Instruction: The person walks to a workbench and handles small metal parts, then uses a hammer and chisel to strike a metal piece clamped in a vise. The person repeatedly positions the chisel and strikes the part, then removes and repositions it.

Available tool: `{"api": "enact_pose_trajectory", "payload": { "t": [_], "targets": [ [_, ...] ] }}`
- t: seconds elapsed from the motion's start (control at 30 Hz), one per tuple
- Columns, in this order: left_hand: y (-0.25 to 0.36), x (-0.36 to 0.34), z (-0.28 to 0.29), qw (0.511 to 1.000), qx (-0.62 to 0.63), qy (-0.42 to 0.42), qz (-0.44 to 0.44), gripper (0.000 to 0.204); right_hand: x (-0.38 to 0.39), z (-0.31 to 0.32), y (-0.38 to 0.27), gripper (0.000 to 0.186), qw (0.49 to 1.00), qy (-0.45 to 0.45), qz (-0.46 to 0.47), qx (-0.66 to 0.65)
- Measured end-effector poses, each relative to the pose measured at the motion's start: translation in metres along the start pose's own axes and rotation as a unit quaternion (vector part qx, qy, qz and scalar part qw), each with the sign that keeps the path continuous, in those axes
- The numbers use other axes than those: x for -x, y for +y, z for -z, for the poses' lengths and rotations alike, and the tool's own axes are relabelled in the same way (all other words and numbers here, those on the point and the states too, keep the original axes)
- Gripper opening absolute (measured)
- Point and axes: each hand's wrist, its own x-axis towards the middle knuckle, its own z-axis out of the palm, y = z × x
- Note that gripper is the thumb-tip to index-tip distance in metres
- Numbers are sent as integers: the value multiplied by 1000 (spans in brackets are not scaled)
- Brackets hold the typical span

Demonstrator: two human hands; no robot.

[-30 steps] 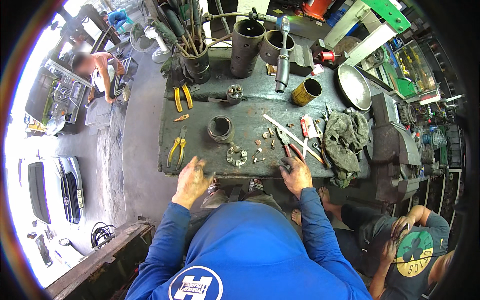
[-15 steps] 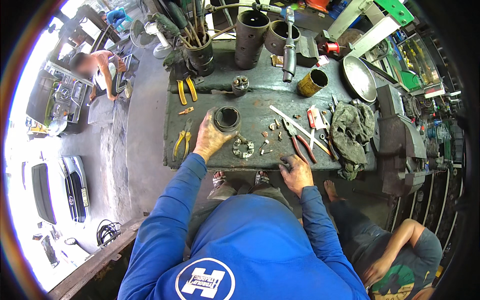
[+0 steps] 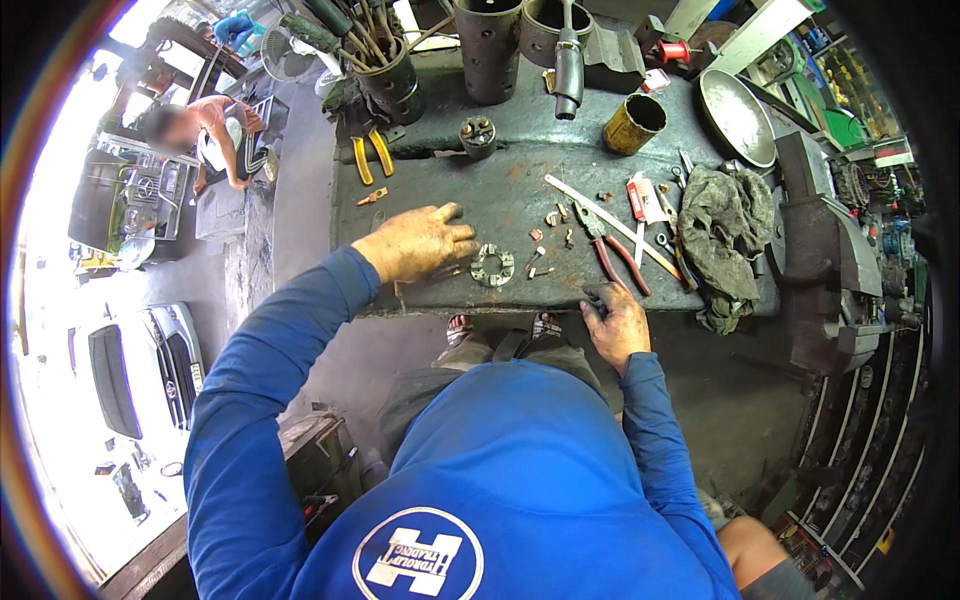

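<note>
My left hand reaches over the left part of the dark workbench, fingers extended toward the right, with nothing visible in it. Just right of its fingertips lies a round metal ring with blocks around it. My right hand rests at the bench's front edge, its fingers loosely bent and its thumb apart. Closest to it are red-handled pliers. Small metal and copper-coloured pieces lie between the ring and the pliers. Beyond my left hand is a small copper-coloured piece.
Yellow-handled cutters, a small round part and a yellowish cup stand or lie farther back. A flat strip, a grey rag and a metal bowl are on the right. A person crouches at far left.
My left hand no longer holds the dark hollow cylinder, which is out of sight. The yellow-handled pliers near the left front edge no longer show. The view has shifted.
</note>
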Motion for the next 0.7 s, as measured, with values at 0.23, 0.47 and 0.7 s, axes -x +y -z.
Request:
{"api": "enact_pose_trajectory", "payload": {
  "t": [0.23,0.47,0.7],
  "targets": [
    [18,24,-36,987,-53,124,91,74,3,-6,18,24,1000,-14,0,21],
    [43,31,-31,929,188,87,307,100,-12,-7,17,27,998,-38,47,25],
    [54,2,0,886,195,-34,420,89,-32,3,14,26,997,-33,58,43]
  ]
}}
